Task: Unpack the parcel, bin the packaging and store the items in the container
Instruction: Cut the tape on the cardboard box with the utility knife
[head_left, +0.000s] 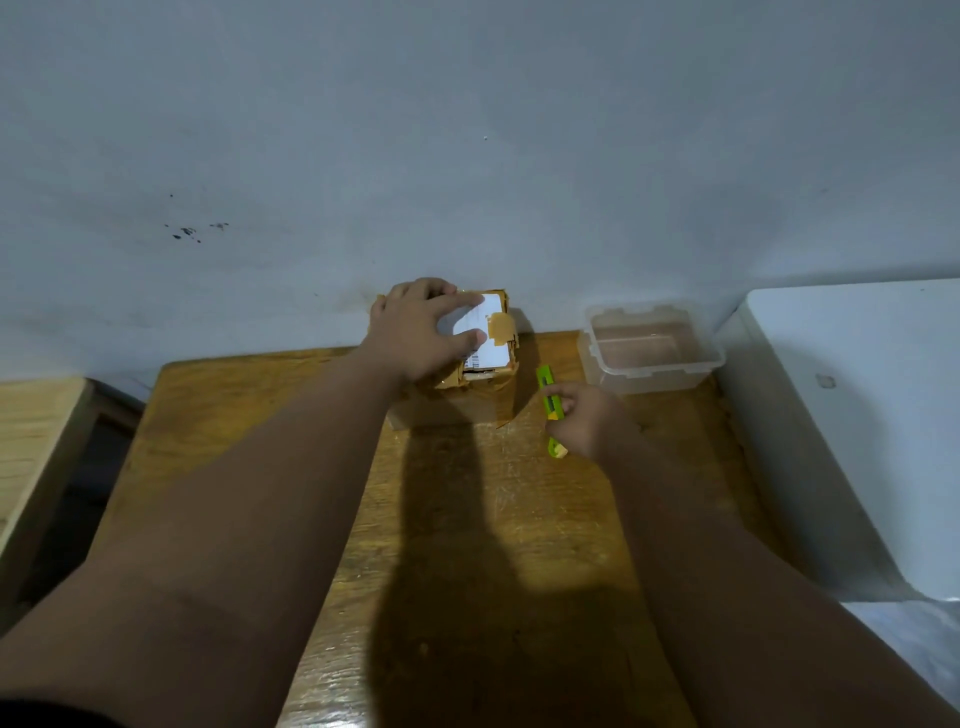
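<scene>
A small cardboard parcel, wrapped in brown tape with a white label on top, stands at the far edge of the wooden table against the wall. My left hand lies spread flat on the parcel's top, covering part of the label. Just right of the parcel a green utility knife lies on the table, and my right hand has its fingers closed around the knife's middle. A clear plastic container, with nothing visible inside, sits at the table's far right corner.
A grey-white wall rises directly behind the table. A white box-like appliance stands to the right of the table. A lighter wooden piece of furniture is at the left, with a dark gap between it and the table.
</scene>
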